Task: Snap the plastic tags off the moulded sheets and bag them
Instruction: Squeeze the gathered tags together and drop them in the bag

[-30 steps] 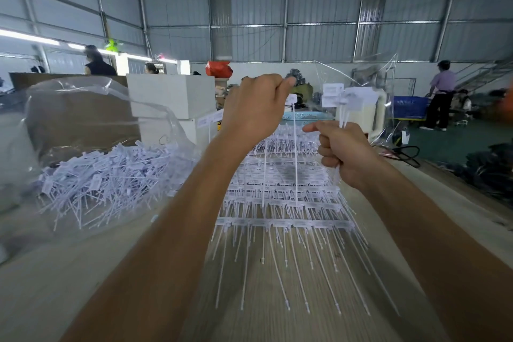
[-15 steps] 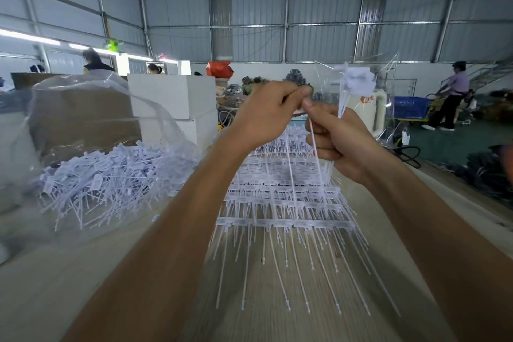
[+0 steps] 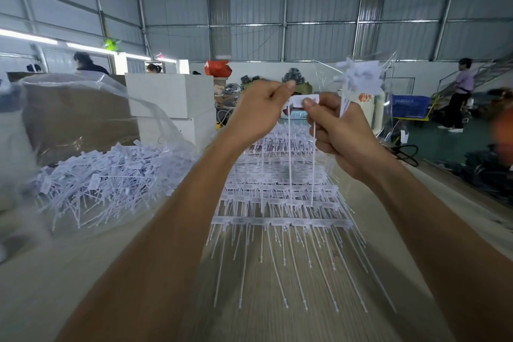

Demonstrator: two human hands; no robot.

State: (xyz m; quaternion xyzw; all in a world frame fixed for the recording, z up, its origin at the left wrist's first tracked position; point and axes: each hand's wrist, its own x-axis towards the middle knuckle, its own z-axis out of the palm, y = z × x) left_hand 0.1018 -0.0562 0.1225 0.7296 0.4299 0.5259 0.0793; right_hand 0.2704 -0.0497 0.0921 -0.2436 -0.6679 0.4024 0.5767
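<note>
Left hand and right hand, we pinch one white tag between them, above the moulded sheets on our table; right also grips a tag bundle. Filled bag far left.

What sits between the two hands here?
In the head view, one white tag spans the gap, pinched at its ends by the left hand and right hand. The right hand also grips a bundle of tags.
</note>
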